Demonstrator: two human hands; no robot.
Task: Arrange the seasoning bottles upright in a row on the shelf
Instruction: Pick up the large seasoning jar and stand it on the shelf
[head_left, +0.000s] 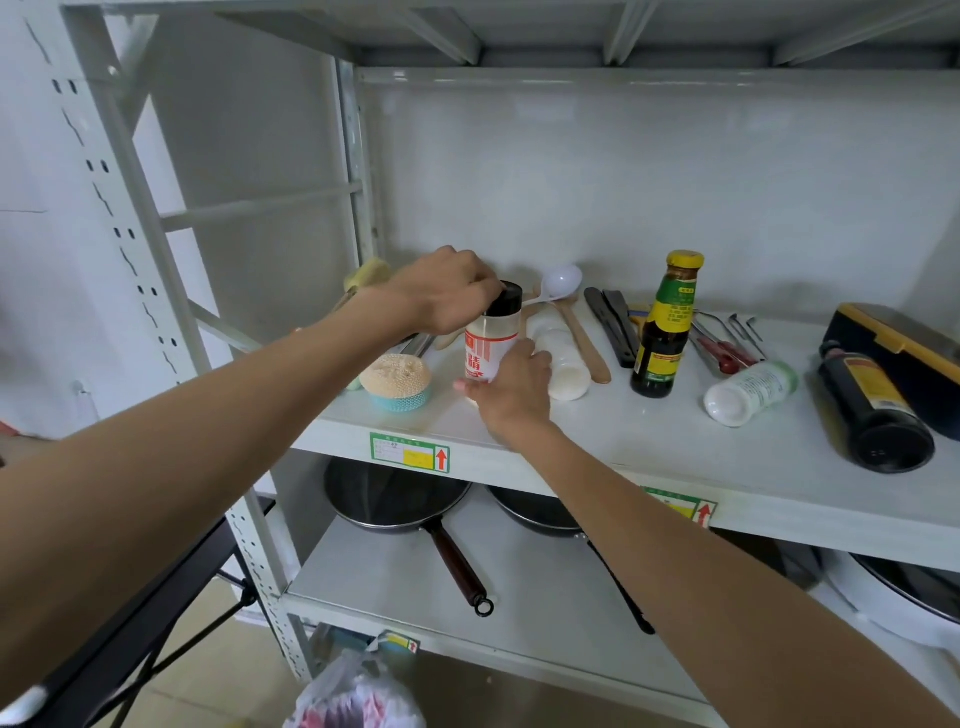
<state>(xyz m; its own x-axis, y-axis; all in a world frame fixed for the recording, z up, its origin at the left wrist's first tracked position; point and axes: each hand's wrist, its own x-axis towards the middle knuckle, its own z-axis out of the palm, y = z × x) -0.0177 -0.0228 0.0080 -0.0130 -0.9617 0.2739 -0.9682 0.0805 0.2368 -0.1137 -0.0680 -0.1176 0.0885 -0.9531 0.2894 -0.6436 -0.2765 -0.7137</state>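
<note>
A clear seasoning jar with a black cap and red-and-white label stands upright on the white shelf. My left hand grips its cap from above, and my right hand holds its lower body. A dark sauce bottle with a yellow cap stands upright to the right. Further right, a white bottle with a green label lies on its side. At the far right a large dark soy sauce bottle also lies flat. A white bottle lies just behind my right hand.
Scrub pads sit left of the jar. Wooden spoons, a white ladle, black chopsticks and metal tools lie along the back. A black and yellow box is at the far right. Pans rest on the lower shelf.
</note>
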